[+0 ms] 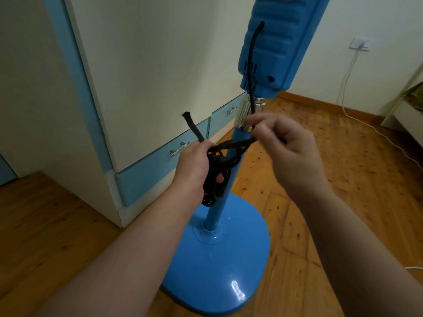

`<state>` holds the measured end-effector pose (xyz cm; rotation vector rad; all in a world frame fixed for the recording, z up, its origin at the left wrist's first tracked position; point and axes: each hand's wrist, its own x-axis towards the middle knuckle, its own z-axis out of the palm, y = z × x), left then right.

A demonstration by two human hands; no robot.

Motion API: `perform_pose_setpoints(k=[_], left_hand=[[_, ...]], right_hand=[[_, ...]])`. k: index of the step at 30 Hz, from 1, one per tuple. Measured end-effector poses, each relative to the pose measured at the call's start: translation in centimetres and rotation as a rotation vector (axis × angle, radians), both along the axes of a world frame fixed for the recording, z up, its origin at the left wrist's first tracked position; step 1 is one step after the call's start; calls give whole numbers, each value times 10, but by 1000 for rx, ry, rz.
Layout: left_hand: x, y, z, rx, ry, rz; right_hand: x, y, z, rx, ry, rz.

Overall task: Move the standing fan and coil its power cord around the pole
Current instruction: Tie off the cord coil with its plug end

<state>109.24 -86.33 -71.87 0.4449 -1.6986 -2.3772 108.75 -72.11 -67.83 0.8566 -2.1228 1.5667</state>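
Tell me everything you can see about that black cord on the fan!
The cord is black and looks braided. It leaves the blue housing, hangs down past the shiny collar, and passes across the pole. The right hand pinches it; the left hand grips a bundle of its loops beside the pole. One end sticks up above the left hand.

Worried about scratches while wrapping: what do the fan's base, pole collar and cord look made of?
The base looks painted metal or plastic, glossy blue with glare; the collar likely chromed metal, ribbed, mirror-like; the cord black, matte, apparently fabric-braided, its end frayed-looking.
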Motion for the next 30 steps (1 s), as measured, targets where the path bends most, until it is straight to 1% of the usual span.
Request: perform_pose_setpoints(k=[2, 3, 4, 5, 8, 11, 13, 15, 17, 19, 20, 22, 23, 24, 25, 27, 28, 29, 30], left_hand=[[-1, -2, -1, 9, 20, -34], [-2, -2, -2, 6, 29, -43], [-2, -1, -2, 2, 32, -48], [-1, 1, -2, 3, 30, -47], [-1, 4, -2, 56, 17, -15], [-2, 3, 2, 66, 15, -1], [-2, 2, 6, 73, 12, -34], [-2, 0, 10, 18, -21, -103], [-2, -7, 12, -92, -94, -183], [-3, -17, 16, -145, -172, -257], [-3, -23, 18, -128, -197, -294], [-3, -29, 23, -4, -196, -340], [-3, -29, 24, 90, -169, -338], [-3, -27, 25, 194, -125, -327], [-4, -24, 25, 304, -70, -313], [-3, -16, 26, 505, 33, -303], [-2, -12, 27, 574, 71, -300], [-1, -10, 29, 617, 96, -285], [-1, -7, 31, 635, 107, -262]], right_hand=[[0, 5, 0, -326, -336, 335], [1, 6, -1, -419, -439, 449], [2, 7, -3, -473, -503, 501], [3, 7, -4, -505, -545, 510], [1, 8, -4, -565, -597, 472], [0, 13, -2, -547, -586, 475], [-2, 17, 0, -559, -581, 459], [-4, 22, 2, -583, -591, 386], [-7, 29, 3, -615, -600, 275], [-11, 38, 2, -640, -600, 155], [-13, 41, 1, -642, -595, 101], [-15, 44, -4, -615, -582, 12], [-17, 44, -7, -568, -565, -36], [-17, 43, -10, -471, -514, -100], [-17, 42, -14, -303, -400, -181], [-17, 42, -24, 180, 4, -314], [-17, 42, -30, 399, 193, -312], [-15, 40, -34, 579, 323, -292], [-14, 39, -37, 707, 383, -283]])
